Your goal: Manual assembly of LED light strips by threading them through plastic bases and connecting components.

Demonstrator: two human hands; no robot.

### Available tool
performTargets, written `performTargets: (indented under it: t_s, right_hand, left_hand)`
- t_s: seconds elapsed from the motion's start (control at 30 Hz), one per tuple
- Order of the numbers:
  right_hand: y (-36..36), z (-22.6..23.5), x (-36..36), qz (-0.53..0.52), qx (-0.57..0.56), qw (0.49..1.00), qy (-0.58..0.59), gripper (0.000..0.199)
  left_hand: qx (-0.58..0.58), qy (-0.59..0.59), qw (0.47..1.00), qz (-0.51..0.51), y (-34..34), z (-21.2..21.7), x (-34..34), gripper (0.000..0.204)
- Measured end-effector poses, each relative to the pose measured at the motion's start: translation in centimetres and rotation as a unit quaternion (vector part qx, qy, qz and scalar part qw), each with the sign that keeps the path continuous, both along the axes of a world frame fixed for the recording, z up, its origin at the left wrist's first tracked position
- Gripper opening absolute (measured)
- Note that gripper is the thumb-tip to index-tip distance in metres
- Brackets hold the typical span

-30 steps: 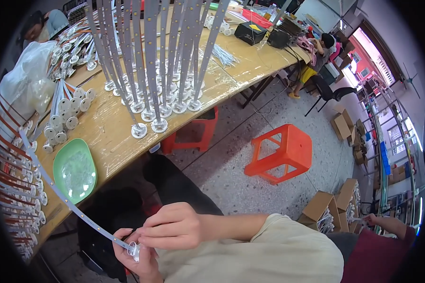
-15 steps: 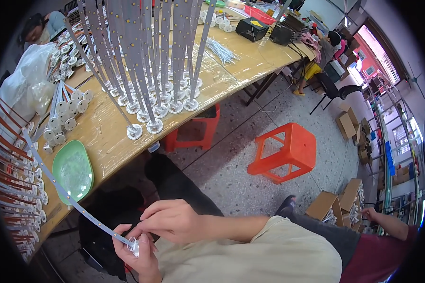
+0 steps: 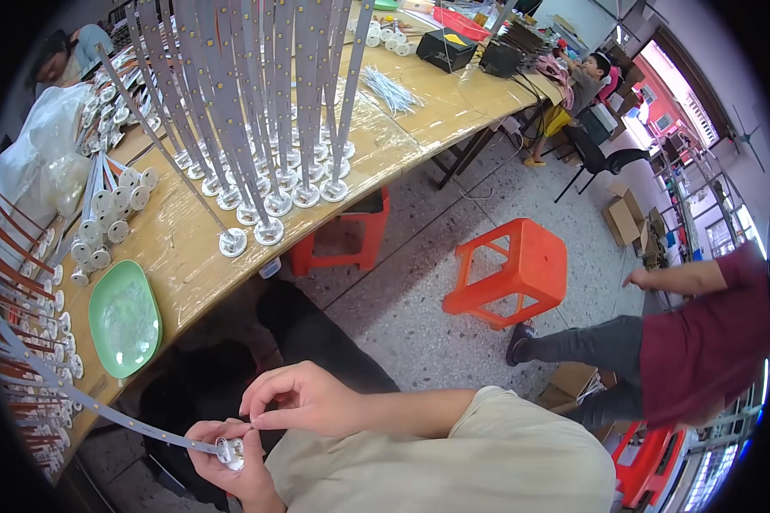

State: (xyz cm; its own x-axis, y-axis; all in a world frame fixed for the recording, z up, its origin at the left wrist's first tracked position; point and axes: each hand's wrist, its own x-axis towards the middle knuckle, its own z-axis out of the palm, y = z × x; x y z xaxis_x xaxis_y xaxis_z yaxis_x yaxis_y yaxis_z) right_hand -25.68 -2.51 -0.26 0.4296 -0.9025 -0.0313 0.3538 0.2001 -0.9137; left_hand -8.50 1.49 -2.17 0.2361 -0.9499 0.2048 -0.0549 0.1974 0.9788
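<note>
My left hand (image 3: pixel 252 480) is closed round a small clear round base (image 3: pixel 230 452) at the end of a long LED strip (image 3: pixel 133 422). The strip curves up to the left, past the table edge. Above the base my right hand (image 3: pixel 310 402) pinches its thumb and index finger together, close to the left fingertips. Whatever lies in that pinch is too small to make out. A green plate (image 3: pixel 114 275) with small clear pieces in it stands on the table just beyond my left hand. Several LED strips (image 3: pixel 231 103) stand upright on round clear bases farther back.
Bundled strips with white discs (image 3: pixel 103 205) and rows with brown wires (image 3: pixel 13 376) fill the table's left side. White ties (image 3: pixel 391 90) lie farther back. Red stools (image 3: pixel 535 265) are on the floor. A person in a maroon shirt (image 3: pixel 701 333) is at the right; others sit farther off.
The LED strip has swung lower and its base has turned in my left hand. My right fingers have drawn slightly apart from the base. The person in maroon has moved further into view.
</note>
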Motion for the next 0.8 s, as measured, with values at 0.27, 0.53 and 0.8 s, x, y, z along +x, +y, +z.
performTargets:
  t_s: [0.27,0.53,0.8]
  right_hand:
    - [0.3,-0.4,0.3,-0.053,-0.111,0.991,0.055,0.015]
    - [-0.5,-0.1,0.2,-0.156,-0.473,0.852,0.161,0.020]
    - [-0.9,0.1,-0.3,-0.132,-0.556,0.786,0.236,0.022]
  left_hand:
    - [0.056,0.089,0.994,-0.010,-0.5,0.8,-0.1,0.047]
    - [0.147,0.249,0.952,-0.102,-0.8,1.2,1.0,0.047]
    - [0.105,0.106,0.988,-0.041,-0.8,1.4,0.5,0.043]
